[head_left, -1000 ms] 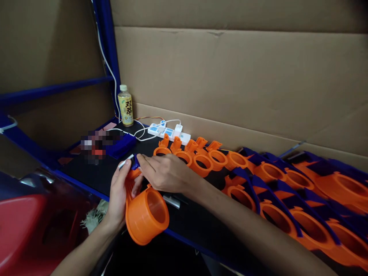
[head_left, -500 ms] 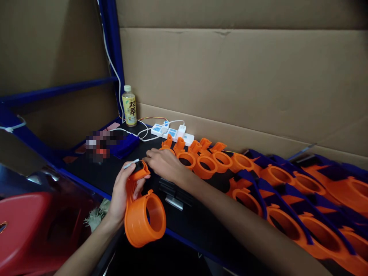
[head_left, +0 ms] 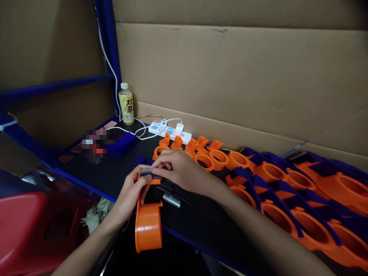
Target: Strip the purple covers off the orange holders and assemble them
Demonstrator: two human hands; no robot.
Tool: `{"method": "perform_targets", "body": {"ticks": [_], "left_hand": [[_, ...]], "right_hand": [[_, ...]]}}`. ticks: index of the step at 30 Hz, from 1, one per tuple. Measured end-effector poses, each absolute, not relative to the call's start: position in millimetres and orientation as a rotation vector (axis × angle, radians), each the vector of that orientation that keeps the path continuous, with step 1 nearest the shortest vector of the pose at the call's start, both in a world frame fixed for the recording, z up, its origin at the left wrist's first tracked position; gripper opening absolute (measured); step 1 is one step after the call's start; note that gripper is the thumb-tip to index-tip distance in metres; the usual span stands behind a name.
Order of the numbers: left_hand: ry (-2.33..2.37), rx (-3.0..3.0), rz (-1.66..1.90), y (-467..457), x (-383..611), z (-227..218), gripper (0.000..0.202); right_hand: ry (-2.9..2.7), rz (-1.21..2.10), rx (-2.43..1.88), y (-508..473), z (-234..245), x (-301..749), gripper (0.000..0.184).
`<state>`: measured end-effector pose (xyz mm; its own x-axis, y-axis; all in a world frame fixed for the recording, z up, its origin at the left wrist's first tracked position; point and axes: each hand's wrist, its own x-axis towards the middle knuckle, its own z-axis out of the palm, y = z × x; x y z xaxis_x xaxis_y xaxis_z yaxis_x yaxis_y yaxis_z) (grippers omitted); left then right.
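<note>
My left hand (head_left: 130, 193) grips an orange plastic tape dispenser (head_left: 148, 222) by its handle, its round drum hanging edge-on over the table's front edge. My right hand (head_left: 179, 170) is closed with the fingertips pinched on a small dark part at the top of the dispenser (head_left: 149, 177). A small blue piece (head_left: 140, 158) lies on the black table (head_left: 115, 172) just beyond the hands.
Rows of orange dispensers (head_left: 212, 159) with blue parts (head_left: 301, 191) fill the table's right side. At the back left stand a yellow drink bottle (head_left: 126, 104) and a white power strip (head_left: 169, 132), with a blue box (head_left: 122, 143) beside them. Cardboard walls (head_left: 230, 76) enclose the bench. Red plastic seat (head_left: 25, 230) lower left.
The dispenser has turned from drum-facing-me to edge-on. My right hand came back from the table to the dispenser's top. The toothed blade at the top no longer shows.
</note>
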<state>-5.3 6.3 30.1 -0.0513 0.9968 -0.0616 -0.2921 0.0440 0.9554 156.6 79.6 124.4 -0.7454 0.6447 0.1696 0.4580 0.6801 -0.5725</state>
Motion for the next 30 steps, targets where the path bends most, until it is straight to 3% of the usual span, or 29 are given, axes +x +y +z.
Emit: {"method": "perform_targets", "body": {"ticks": [7, 13, 20, 30], "left_hand": [[1.041, 0.814, 1.450, 7.5, -11.2, 39.6, 0.023], [0.990, 0.791, 1.440, 6.9, -7.8, 39.6, 0.018], [1.003, 0.815, 1.420, 4.8, -7.6, 42.4, 0.018], [1.077, 0.925, 1.287, 3.8, 2.2, 35.3, 0.030]], "right_hand": [[-2.432, 0.703, -1.144, 41.2, 104.4, 200.2, 0.012], [-2.531, 0.451, -1.231, 4.8, 60.0, 206.0, 0.014], [-2.606, 0.210, -1.355, 4.5, 40.3, 199.5, 0.015], [-2.312, 0.265, -1.129, 10.7, 76.5, 193.9, 0.030]]}}
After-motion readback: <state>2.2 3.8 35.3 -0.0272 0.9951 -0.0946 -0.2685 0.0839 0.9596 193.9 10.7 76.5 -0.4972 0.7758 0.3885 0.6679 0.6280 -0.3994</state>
